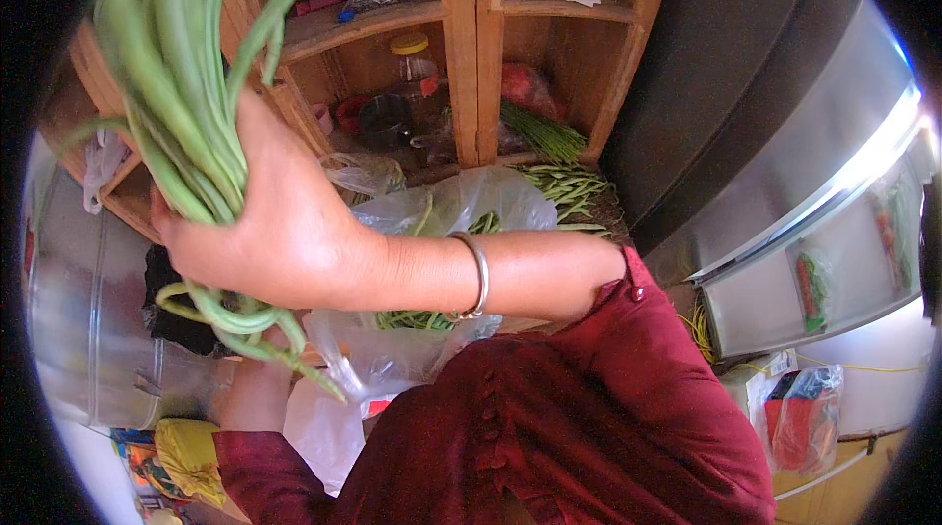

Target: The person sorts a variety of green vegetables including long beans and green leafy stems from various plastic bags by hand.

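Observation:
A thick bunch of long green beans is gripped in my right hand, raised at the left of the view. Their upper ends fan out blurred above the fist, and several looped ends hang below it. My right arm, with a metal bangle, reaches across my body. Lower down, my left hand is mostly hidden behind the hanging ends; its fingers cannot be made out. Under my right forearm lies a clear plastic bag with more green beans in it.
A wooden shelf unit stands ahead, holding jars and bags. Flat green pods and a bundle of thin green stalks lie at its foot. An open refrigerator door is at the right. A yellow bag sits lower left.

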The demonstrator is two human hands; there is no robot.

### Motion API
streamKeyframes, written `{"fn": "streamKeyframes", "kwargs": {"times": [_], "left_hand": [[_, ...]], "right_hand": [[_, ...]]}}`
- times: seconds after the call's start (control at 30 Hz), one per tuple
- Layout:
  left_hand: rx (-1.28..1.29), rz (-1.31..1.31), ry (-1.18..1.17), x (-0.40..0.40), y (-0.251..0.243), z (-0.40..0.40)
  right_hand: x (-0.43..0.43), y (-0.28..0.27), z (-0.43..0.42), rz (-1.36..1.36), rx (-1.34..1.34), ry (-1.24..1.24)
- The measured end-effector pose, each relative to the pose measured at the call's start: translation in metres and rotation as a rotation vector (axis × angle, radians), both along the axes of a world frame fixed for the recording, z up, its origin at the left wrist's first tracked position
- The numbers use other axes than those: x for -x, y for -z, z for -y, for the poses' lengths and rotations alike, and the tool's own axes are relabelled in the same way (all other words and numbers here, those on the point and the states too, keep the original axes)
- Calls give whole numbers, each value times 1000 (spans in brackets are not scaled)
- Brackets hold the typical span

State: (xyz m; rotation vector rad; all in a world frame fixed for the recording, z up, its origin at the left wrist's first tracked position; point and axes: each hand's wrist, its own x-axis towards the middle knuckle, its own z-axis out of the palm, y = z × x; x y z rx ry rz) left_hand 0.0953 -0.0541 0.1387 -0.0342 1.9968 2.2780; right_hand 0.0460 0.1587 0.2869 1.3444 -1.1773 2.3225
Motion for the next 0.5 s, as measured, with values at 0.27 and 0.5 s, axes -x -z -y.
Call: {"fn": "streamKeyframes", "kwargs": {"times": [0.27,0.5], "left_hand": [[-478,-21,-319,20,41,-29],[-697,32,-463,33,38,-63]], "right_hand": [[17,106,-18,-38,-488,-175],[46,177,-53,-138,-785,-174]]}}
